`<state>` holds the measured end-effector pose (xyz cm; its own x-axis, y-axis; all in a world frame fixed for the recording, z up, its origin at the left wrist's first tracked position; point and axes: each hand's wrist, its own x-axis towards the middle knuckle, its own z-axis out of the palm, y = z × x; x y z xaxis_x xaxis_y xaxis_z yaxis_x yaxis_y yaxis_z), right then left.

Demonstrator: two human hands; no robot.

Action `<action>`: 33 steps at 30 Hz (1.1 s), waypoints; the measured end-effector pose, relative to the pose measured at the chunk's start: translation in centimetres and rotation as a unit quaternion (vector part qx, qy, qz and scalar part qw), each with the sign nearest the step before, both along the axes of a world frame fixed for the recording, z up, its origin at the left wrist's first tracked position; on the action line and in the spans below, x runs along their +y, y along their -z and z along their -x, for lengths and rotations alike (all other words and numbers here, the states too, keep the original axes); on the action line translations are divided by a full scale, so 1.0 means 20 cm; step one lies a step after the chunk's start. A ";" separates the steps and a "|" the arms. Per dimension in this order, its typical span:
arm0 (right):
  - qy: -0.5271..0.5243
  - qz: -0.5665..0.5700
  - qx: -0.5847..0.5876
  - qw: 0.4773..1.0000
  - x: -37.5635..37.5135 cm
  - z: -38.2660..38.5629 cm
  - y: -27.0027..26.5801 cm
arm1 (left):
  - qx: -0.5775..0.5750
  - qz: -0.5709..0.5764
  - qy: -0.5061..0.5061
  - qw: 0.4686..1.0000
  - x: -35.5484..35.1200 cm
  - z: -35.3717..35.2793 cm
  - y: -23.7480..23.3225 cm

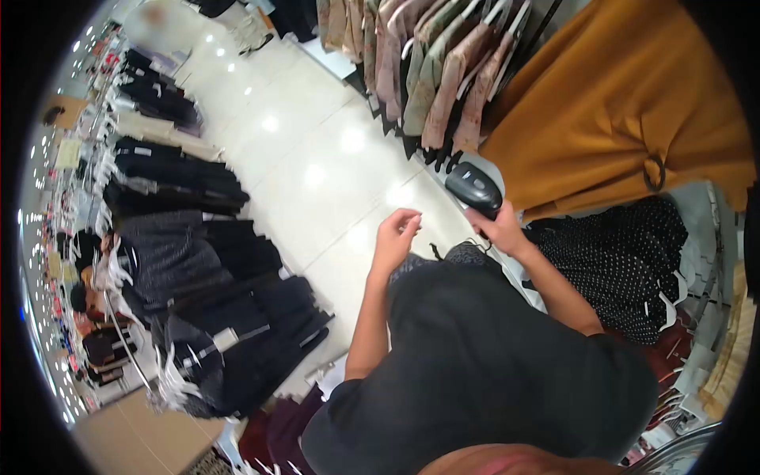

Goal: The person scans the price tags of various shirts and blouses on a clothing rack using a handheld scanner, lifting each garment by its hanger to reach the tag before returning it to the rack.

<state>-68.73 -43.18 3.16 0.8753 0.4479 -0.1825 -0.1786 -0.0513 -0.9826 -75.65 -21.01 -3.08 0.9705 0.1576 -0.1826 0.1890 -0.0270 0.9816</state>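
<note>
In my right hand is a black barcode scanner, gripped by its handle with the rounded head pointing away from me. The scanner is close to the mustard-brown garment and just below the hem of a row of hanging patterned garments. My left hand is raised in front of my body over the floor, its fingers curled in toward the thumb. Nothing shows in it. Black polka-dot garments hang beside my right forearm.
A long rack of dark garments on white hangers runs along the left. Between the racks lies a glossy tiled floor. Dark red and purple clothes hang at the lower left. A blurred person is at the far end.
</note>
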 end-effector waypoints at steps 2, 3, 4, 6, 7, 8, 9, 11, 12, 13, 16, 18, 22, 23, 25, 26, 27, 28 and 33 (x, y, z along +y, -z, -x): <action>-0.008 -0.006 -0.002 1.000 0.13 -0.07 -0.05 | 0.043 0.035 0.017 0.998 0.20 -0.11 0.01; 0.008 -0.006 0.006 1.000 0.19 -0.09 -0.06 | 0.038 0.004 0.033 0.999 0.30 -0.17 0.02; 0.020 -0.012 0.007 1.000 0.25 -0.12 -0.06 | 0.025 -0.010 0.032 0.999 0.38 -0.23 0.03; 0.037 -0.022 0.022 0.999 0.34 -0.20 -0.02 | 0.014 -0.028 0.035 0.999 0.49 -0.38 0.01; 0.042 -0.025 0.027 0.998 0.37 -0.23 -0.01 | 0.013 -0.017 0.031 0.999 0.54 -0.45 -0.01; 0.060 -0.034 0.025 0.997 0.42 -0.26 0.00 | 0.011 -0.008 0.026 1.000 0.60 -0.53 -0.05; 0.077 -0.044 0.019 0.996 0.48 -0.32 0.01 | 0.009 -0.013 0.031 0.999 0.64 -0.62 -0.06; 0.073 -0.035 0.017 0.997 0.56 -0.46 0.04 | -0.012 0.017 0.028 0.999 0.66 -0.78 -0.07; 0.068 -0.050 0.013 0.996 0.59 -0.52 0.07 | -0.020 0.027 0.034 0.999 0.67 -0.87 -0.11; 0.063 -0.068 0.007 0.996 0.65 -0.59 0.07 | -0.019 0.020 0.031 0.999 0.68 -0.94 -0.15; 0.091 -0.084 0.013 0.992 0.82 -0.85 0.08 | -0.071 -0.003 0.050 0.996 0.75 -1.20 -0.27; 0.098 -0.092 0.023 0.991 0.91 -1.04 0.08 | -0.082 -0.035 0.045 0.995 0.82 -1.38 -0.37; 0.079 -0.172 0.005 0.982 1.13 -1.31 0.03 | -0.095 -0.055 0.025 0.994 1.02 -1.65 -0.45; 0.074 -0.165 -0.002 0.984 1.17 -1.36 0.01 | -0.082 -0.037 0.010 0.996 1.06 -1.72 -0.42; 0.055 -0.177 0.005 0.983 1.23 -1.47 0.01 | -0.084 -0.021 0.010 0.996 1.15 -1.86 -0.37; 0.050 -0.140 -0.007 0.989 1.25 -1.52 0.02 | -0.083 -0.025 0.009 0.996 1.18 -1.92 -0.35; 0.061 -0.133 0.000 0.989 1.27 -1.53 0.01 | -0.083 -0.027 0.008 0.996 1.21 -1.98 -0.35; 0.076 -0.121 0.005 0.990 1.28 -1.56 0.02 | -0.081 -0.016 0.001 0.997 1.23 -2.05 -0.36; 0.161 -0.108 -0.010 0.981 1.40 -1.75 -0.03 | -0.103 0.011 0.018 0.994 1.42 -2.46 -0.24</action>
<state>-33.66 -15.13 3.79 0.9801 0.1737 -0.0957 -0.1325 0.2144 -0.9677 -26.42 7.30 1.72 0.9926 0.1205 0.0173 -0.0163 -0.0089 0.9998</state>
